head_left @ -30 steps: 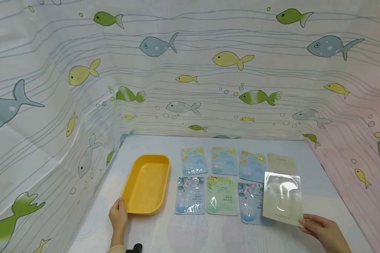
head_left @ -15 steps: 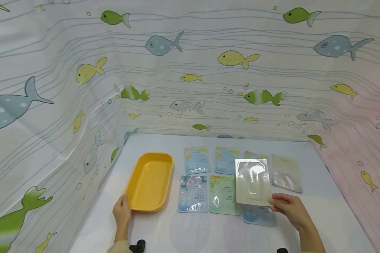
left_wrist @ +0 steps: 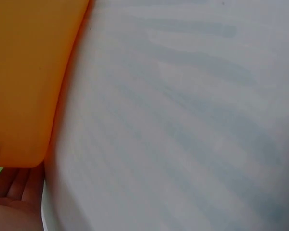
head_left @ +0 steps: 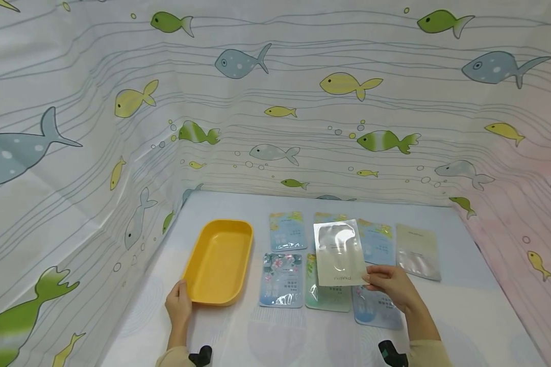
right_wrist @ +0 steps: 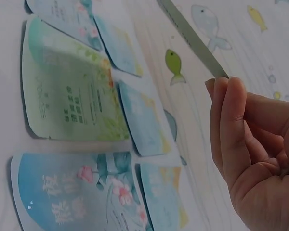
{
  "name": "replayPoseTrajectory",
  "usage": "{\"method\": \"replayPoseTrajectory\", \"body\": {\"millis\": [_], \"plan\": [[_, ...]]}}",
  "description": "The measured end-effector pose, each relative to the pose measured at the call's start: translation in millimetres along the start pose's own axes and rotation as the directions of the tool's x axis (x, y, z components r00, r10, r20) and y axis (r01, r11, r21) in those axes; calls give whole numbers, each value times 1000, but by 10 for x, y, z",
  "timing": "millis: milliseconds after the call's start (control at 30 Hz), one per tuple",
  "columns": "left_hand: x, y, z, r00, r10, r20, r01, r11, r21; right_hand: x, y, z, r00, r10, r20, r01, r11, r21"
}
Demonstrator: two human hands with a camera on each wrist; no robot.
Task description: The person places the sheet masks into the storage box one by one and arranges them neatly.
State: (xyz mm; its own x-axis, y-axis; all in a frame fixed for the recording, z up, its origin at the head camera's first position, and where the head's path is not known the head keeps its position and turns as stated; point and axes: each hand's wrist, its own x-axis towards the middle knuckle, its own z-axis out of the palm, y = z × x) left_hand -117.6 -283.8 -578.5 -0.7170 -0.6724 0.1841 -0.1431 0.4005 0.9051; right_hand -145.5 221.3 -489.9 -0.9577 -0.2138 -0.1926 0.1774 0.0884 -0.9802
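My right hand [head_left: 390, 286] pinches a shiny beige sheet mask packet [head_left: 340, 255] by its lower right corner. The packet is raised over the table, covering part of a green packet [head_left: 326, 300] and of a blue one behind it. In the right wrist view it appears nearly edge-on above the fingertips [right_wrist: 236, 89]. My left hand [head_left: 179, 306] grips the near left corner of a yellow tray [head_left: 218, 265], whose inside shows nothing lying in it. Seen from the left wrist, the fingers [left_wrist: 19, 185] reach beneath the tray's edge.
Several packets lie in two rows right of the tray: a floral blue packet [head_left: 281, 280], another floral blue packet [head_left: 376, 308] under my right hand's side, and blue-yellow ones [head_left: 287, 231] behind. A second beige packet [head_left: 418, 252] lies far right. Fish-printed sheeting [head_left: 303, 127] walls the table.
My right hand has carried the beige packet leftward from the right end of the rows, uncovering the other beige packet. The left hand keeps its grip on the tray; the head view shifted slightly.
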Motion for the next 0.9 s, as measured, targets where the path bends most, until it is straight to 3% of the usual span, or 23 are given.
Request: {"method": "replayPoseTrajectory", "body": {"millis": [400, 900], "plan": [[-5, -20, -13, 1000, -23, 11, 24, 1000, -4, 302, -81, 475, 998, -15, 55, 12, 999, 51], [7, -15, 3, 1000, -24, 19, 25, 999, -22, 515, -64, 1019, 993, -49, 106, 37, 993, 111]]}}
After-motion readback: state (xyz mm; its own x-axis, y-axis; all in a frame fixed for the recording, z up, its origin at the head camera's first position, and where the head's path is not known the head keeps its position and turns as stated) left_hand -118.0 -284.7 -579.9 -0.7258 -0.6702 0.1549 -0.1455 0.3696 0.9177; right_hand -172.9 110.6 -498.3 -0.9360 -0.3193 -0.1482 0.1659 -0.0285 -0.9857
